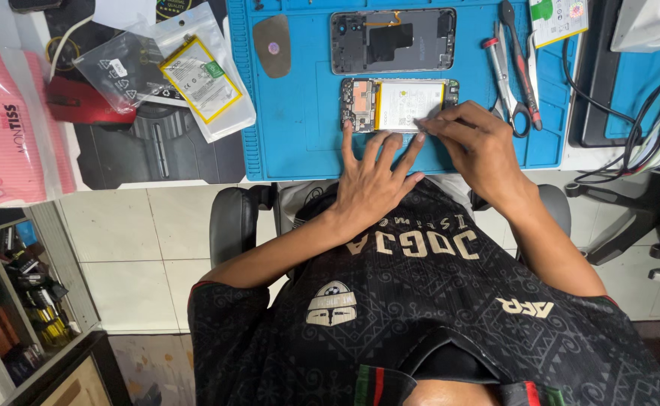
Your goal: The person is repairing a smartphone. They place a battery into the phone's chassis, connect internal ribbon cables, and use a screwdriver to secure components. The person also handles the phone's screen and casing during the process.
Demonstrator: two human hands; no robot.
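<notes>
Your left hand [371,177] lies flat, fingers spread, steadying the opened phone [399,104] on the blue mat [300,113]; your right hand [474,143] pinches at its white battery's [409,103] lower edge, possibly a pull tab.

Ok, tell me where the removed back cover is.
In the head view, the back cover lies at the top of the blue mat, just above the opened phone, left of the scissors.

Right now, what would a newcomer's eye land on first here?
The opened phone with its white battery, mid blue mat, under both hands: left hand fingers spread at its near edge, right hand pinching at the battery's corner. Behind it lies the detached back cover.
</notes>
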